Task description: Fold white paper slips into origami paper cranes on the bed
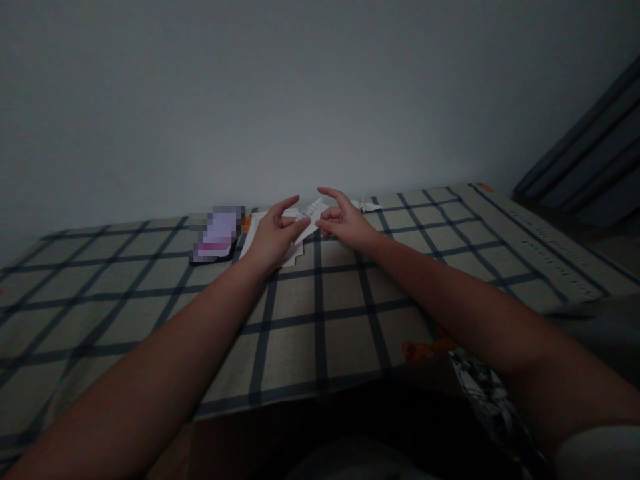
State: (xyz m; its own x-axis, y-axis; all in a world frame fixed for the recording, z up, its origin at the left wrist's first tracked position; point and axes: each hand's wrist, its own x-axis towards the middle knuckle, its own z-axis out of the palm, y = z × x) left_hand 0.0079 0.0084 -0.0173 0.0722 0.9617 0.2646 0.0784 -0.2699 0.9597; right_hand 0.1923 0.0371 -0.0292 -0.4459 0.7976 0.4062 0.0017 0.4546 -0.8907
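Both my arms reach out over a checked cloth (320, 313) toward the far side by the wall. My left hand (274, 233) and my right hand (345, 219) meet on a small folded white paper piece (311, 212). Each hand pinches it between thumb and fingers, with the forefingers raised. Under the hands lie flat white paper sheets (293, 252). Another small folded white paper shape (369, 204) sits just beyond my right hand.
A phone (217, 237) with a lit, blurred screen lies left of the paper sheets. A plain wall rises behind the surface. A dark curtain (590, 167) hangs at the right. A patterned black-and-white object (480, 387) lies near my right forearm.
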